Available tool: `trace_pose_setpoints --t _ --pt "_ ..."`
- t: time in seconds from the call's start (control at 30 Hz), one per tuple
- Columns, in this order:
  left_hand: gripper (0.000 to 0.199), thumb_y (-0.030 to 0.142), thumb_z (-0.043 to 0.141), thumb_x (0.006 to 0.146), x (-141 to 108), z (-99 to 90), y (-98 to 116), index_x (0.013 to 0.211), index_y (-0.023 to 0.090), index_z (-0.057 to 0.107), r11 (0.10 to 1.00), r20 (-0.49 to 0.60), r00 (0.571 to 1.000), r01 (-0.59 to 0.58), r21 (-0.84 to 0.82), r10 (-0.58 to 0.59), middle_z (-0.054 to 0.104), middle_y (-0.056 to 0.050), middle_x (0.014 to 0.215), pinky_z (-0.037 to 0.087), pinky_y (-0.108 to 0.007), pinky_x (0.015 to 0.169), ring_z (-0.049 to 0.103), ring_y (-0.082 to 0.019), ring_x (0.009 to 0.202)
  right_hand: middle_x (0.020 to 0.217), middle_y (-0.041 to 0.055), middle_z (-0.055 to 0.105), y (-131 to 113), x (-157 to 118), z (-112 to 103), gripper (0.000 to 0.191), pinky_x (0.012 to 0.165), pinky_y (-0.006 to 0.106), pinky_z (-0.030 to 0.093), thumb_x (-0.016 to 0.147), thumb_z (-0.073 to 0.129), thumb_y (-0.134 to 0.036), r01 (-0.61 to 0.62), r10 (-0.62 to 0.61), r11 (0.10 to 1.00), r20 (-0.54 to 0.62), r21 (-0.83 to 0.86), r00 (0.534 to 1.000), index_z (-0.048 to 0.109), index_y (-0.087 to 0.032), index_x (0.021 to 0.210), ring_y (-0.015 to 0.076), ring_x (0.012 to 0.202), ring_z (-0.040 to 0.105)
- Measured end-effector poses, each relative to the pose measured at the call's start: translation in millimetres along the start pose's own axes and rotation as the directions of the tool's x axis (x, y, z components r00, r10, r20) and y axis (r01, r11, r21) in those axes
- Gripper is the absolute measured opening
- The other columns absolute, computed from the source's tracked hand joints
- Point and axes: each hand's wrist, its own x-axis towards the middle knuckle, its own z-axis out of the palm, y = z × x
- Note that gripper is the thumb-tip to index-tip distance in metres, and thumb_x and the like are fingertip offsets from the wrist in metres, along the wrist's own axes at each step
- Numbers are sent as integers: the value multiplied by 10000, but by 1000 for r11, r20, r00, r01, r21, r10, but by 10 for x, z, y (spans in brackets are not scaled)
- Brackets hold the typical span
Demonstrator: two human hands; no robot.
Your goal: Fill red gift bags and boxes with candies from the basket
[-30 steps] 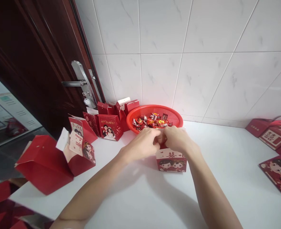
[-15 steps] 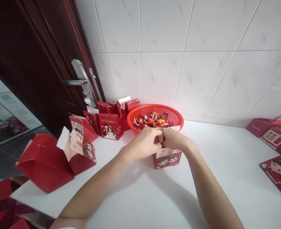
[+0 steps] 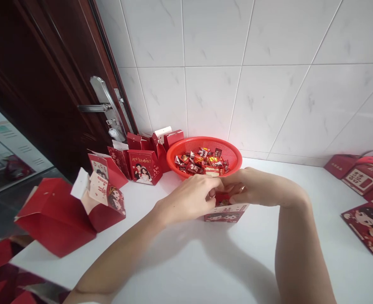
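At the half-hidden red box (image 3: 222,217), left hand (image 3: 191,196) and right hand (image 3: 258,185) close together, grip of each unclear.

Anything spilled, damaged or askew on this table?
Nothing clearly spilled or damaged; wrapped candies sit inside the red basket. Slightly askew: a pale flap on one box at left sticks out, not tucked in.

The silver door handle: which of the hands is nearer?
Left. In view, the left hand is right of the silver door handle, at the left of the red gift box; the right hand is farther right, at its right.
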Motion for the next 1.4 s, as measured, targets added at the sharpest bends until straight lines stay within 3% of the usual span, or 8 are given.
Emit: trace_pose_setpoints --t 0.23,0.33,0.47,0.63,0.77,0.93,1.1,1.4 --pt "194 186 520 857 19 -6 -147 806 205 705 997 -4 999 54 50 -54 673 -23 745 380 -273 556 612 -188 658 938 78 743 136 -159 -136 317 720 364 568 828 671 -458 -53 60 998 -207 41 976 730 -220 1028 239 834 696" --pt "287 394 511 936 48 -36 -256 1026 226 727 993 -19 995 97 73 -96 693 -63 995 459 -293 683 659 -241 902 1139 105 710 315 -190 -153 618 790 422 583 728 762 -529 -144 147 989 -298 29 943 641 -262 1272 309 1004 681" --pt "498 592 639 823 82 -79 -313 1187 255 679 994 81 991 104 43 -107 582 -84 1293 486 -288 694 662 -240 943 1397 116 582 529 -161 -131 1043 893 477 567 638 836 -503 -206 205 978 -212 19 956 337 -358 1542 372 1231 582" --pt "305 372 686 815 145 -48 -326 1098 259 682 997 51 997 66 -26 -64 692 -34 1127 484 -294 722 655 -248 949 1239 98 690 590 -31 -115 794 882 414 559 673 821 -411 -238 241 970 -93 38 966 543 -327 1412 332 1138 645" --pt "439 246 654 828 187 -7 -376 1257 300 578 992 -66 995 68 -111 -76 699 -9 1058 490 -315 729 655 -205 821 994 78 757 552 41 -137 491 817 384 557 731 763 -389 -197 205 972 -50 128 978 694 -241 1194 281 948 700" --pt "568 216 662 831 228 -19 -473 1373 273 506 975 -220 974 13 -220 -63 640 19 814 506 -350 779 616 -181 736 825 53 744 538 40 -161 319 728 373 538 770 737 -464 -62 101 971 -160 232 982 736 -197 943 251 816 692" --pt "402 249 665 847 246 -36 -510 1238 215 578 918 -368 930 -169 -360 27 636 -65 1209 524 -334 847 640 -167 887 831 54 727 488 1 -178 353 787 368 534 744 783 -520 77 48 942 -358 327 932 687 -181 775 230 832 684" --pt "346 296 634 896 221 -47 -442 1225 205 573 891 -493 868 -267 -368 56 681 -38 940 524 -301 752 638 -178 853 1023 86 761 384 -30 -163 600 805 418 593 835 751 -385 216 -84 879 -308 424 948 550 -223 1376 264 951 725"
